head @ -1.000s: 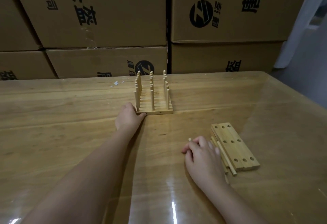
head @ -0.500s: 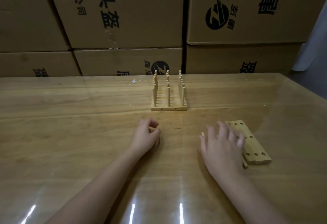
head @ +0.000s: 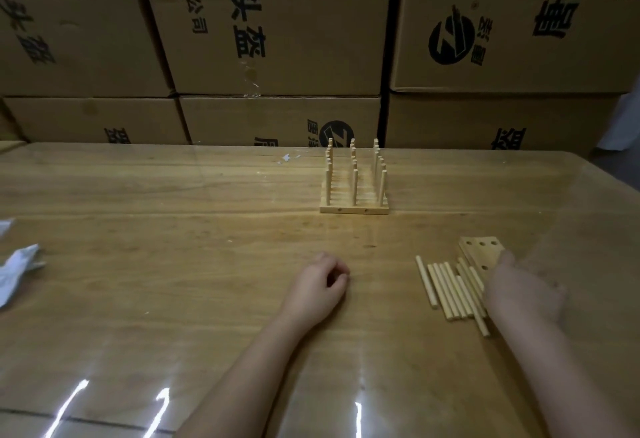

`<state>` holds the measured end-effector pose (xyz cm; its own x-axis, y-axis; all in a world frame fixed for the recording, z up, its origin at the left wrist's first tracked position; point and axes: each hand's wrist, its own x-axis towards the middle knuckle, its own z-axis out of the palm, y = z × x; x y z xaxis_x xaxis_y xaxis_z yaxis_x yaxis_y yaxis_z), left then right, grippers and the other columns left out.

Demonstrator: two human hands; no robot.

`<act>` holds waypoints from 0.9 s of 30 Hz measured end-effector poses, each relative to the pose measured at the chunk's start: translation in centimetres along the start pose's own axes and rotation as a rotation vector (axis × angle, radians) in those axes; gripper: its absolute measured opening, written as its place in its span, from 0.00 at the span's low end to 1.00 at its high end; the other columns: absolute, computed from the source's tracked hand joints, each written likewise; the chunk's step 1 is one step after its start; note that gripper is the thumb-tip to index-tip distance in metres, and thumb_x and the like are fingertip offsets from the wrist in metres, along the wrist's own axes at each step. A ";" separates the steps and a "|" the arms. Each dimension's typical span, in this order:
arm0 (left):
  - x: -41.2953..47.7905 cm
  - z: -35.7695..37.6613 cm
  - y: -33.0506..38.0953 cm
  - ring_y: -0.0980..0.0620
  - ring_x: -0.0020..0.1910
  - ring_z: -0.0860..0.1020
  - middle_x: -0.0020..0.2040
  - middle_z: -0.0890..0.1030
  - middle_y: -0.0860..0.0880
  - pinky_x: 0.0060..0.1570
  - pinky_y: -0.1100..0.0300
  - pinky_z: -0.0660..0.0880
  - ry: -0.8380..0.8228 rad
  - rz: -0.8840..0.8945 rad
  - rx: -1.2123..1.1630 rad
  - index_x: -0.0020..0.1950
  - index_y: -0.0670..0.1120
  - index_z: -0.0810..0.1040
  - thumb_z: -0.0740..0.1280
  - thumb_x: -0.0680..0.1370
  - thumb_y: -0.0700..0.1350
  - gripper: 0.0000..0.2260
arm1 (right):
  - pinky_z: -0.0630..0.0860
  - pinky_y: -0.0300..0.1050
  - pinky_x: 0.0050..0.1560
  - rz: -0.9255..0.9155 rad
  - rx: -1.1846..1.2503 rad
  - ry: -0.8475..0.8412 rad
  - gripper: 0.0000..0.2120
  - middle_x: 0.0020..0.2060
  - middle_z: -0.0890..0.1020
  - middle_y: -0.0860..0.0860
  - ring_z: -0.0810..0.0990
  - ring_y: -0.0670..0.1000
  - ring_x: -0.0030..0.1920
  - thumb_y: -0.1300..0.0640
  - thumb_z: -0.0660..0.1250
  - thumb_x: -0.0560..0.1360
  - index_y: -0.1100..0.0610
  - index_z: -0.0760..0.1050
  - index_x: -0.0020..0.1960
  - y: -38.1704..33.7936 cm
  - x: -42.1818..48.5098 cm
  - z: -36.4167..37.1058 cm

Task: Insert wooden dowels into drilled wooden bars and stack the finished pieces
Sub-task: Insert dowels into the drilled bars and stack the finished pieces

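Lying near-to-far, loose dowels (head: 450, 288) sit just beside the right hand (head: 523, 294), fingers blurred, unreadable; left hand (head: 318, 283) farther off, loosely curled, empty.

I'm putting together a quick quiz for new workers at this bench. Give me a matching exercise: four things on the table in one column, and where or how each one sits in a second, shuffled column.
Things
1. finished piece
2. loose dowels
3. drilled bars
4. crumpled white wrapper

Places or states
A. at the left edge of the table
B. lying flat, side by side
C. partly hidden by the right hand
D. farthest away, with dowels standing upright

Pairs: 1-D, 2-B, 3-C, 4-A
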<state>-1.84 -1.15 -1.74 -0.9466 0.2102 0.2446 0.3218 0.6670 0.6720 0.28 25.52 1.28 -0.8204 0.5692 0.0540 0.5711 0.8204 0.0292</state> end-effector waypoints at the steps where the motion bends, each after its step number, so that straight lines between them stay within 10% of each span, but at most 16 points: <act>1: 0.0 0.1 -0.1 0.49 0.50 0.76 0.49 0.77 0.46 0.55 0.57 0.71 0.005 0.006 -0.007 0.49 0.43 0.79 0.66 0.76 0.40 0.04 | 0.65 0.52 0.58 0.006 0.038 0.025 0.18 0.62 0.68 0.62 0.72 0.62 0.58 0.61 0.50 0.76 0.55 0.63 0.65 0.1 0.0 0.0; 7: 0.2 0.2 -0.6 0.53 0.48 0.76 0.46 0.76 0.53 0.52 0.61 0.71 0.005 0.028 -0.028 0.48 0.46 0.79 0.66 0.76 0.41 0.03 | 0.71 0.53 0.44 -0.075 0.294 0.286 0.17 0.54 0.68 0.63 0.73 0.62 0.43 0.63 0.60 0.75 0.59 0.68 0.63 0.7 0.4 0.3; 10: 0.1 0.2 -0.7 0.55 0.47 0.76 0.46 0.76 0.52 0.51 0.63 0.71 0.004 0.036 -0.056 0.47 0.48 0.79 0.67 0.76 0.41 0.03 | 0.65 0.41 0.31 -0.286 0.603 0.360 0.17 0.54 0.71 0.58 0.68 0.47 0.32 0.59 0.64 0.75 0.56 0.70 0.64 -0.6 -0.2 -0.2; 17: -0.2 -1.0 -0.2 0.56 0.42 0.82 0.46 0.85 0.50 0.48 0.66 0.75 -0.118 -0.134 -0.726 0.61 0.47 0.76 0.71 0.73 0.50 0.18 | 0.79 0.37 0.40 -0.529 1.510 -0.345 0.16 0.45 0.80 0.42 0.82 0.42 0.44 0.60 0.71 0.71 0.43 0.76 0.53 -5.7 -6.7 -0.3; 27: -0.3 -2.4 -0.8 0.54 0.41 0.82 0.39 0.84 0.49 0.43 0.62 0.76 -0.195 -0.157 -0.927 0.45 0.47 0.83 0.72 0.69 0.47 0.07 | 0.71 0.30 0.52 -0.913 1.157 0.141 0.20 0.50 0.75 0.38 0.76 0.40 0.53 0.57 0.71 0.69 0.41 0.71 0.56 -6.7 -7.9 1.5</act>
<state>-1.70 -3.45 -0.65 -0.9404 0.3378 0.0401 0.0010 -0.1151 0.9934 2.91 15.58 -0.85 -0.8271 -0.1100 0.5512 -0.5233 0.5088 -0.6836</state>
